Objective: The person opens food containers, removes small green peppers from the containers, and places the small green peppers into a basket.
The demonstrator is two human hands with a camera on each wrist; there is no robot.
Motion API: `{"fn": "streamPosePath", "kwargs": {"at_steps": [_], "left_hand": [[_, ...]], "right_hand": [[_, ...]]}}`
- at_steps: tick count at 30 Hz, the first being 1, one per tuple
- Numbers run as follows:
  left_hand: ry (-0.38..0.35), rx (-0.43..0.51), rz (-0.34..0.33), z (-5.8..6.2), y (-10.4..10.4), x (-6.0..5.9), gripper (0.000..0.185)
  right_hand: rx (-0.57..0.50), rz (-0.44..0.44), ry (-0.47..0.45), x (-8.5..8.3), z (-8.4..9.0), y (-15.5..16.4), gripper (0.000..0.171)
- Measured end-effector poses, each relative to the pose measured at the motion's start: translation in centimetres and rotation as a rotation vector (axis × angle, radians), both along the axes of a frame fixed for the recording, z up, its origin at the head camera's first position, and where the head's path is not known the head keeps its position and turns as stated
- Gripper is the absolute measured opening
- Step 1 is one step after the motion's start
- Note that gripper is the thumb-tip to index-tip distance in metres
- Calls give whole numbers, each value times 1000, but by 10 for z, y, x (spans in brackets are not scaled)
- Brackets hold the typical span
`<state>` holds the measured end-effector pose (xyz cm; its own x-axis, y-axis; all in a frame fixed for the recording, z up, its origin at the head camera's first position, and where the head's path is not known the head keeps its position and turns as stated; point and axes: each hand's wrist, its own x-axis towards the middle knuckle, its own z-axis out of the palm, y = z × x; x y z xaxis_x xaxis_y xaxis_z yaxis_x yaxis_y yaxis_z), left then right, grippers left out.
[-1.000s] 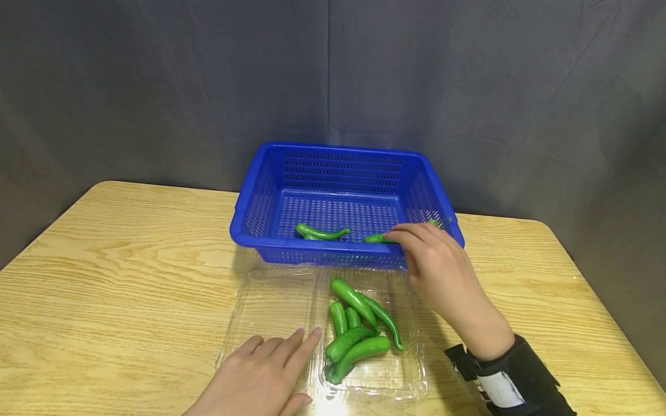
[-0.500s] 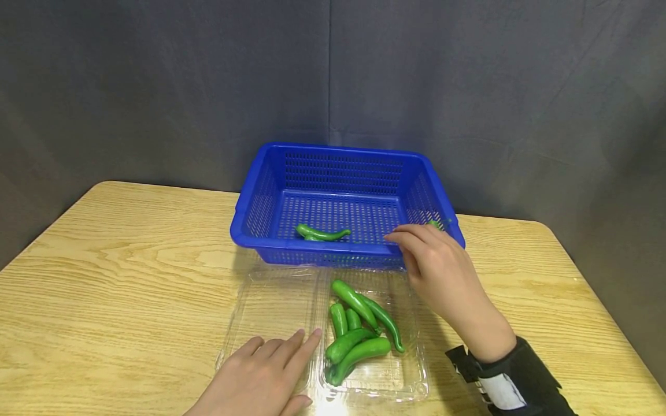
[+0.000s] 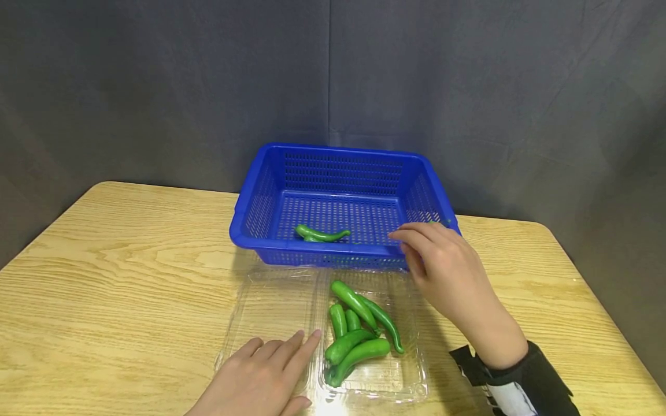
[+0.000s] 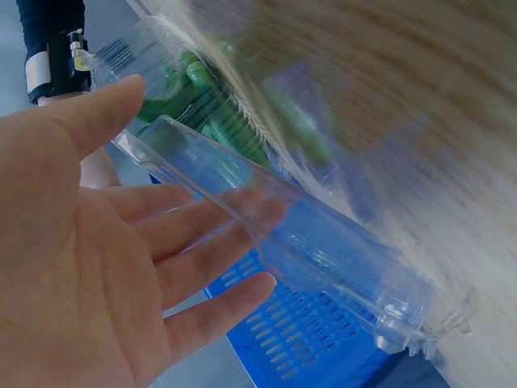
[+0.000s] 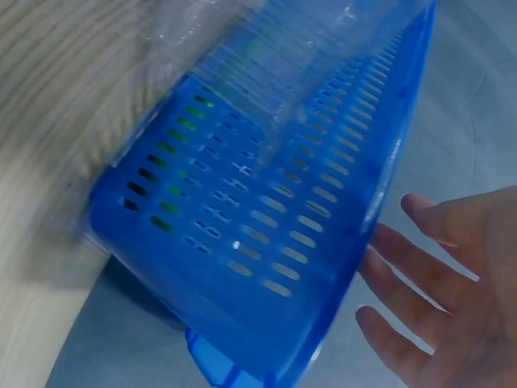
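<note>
Right hand (image 3: 447, 271) hangs over the near right corner of the blue basket (image 3: 338, 251), fingers loose and spread, holding nothing. One green chili (image 3: 319, 234) lies inside the basket. Left hand (image 3: 260, 375) rests flat, fingers straight, on the clear clamshell lid (image 3: 270, 306); beside it, the tray half (image 3: 400, 381) holds a pile of chilies (image 3: 359, 329). All on a wood-grain worktop (image 3: 114, 271). No readable writing anywhere.

No legible text, label, brand, number or sign found in any view. The white patch on the black wrist strap (image 4: 50, 61) carries no readable marking; its small yellow tag is too small to read.
</note>
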<state>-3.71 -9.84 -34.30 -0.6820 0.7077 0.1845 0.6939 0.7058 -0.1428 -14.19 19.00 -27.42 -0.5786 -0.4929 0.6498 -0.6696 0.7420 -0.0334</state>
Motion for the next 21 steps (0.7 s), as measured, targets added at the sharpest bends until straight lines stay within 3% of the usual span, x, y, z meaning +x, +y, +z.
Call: {"fn": "streamPosePath", "kwargs": {"at_steps": [12,21], "left_hand": [[-14,8,5,0,0,0,73],[26,8,-3,0,1,1,74]], "right_hand": [[1,62,3,10,8,-6,23],[5,112,4,14,11,-9,22]]}}
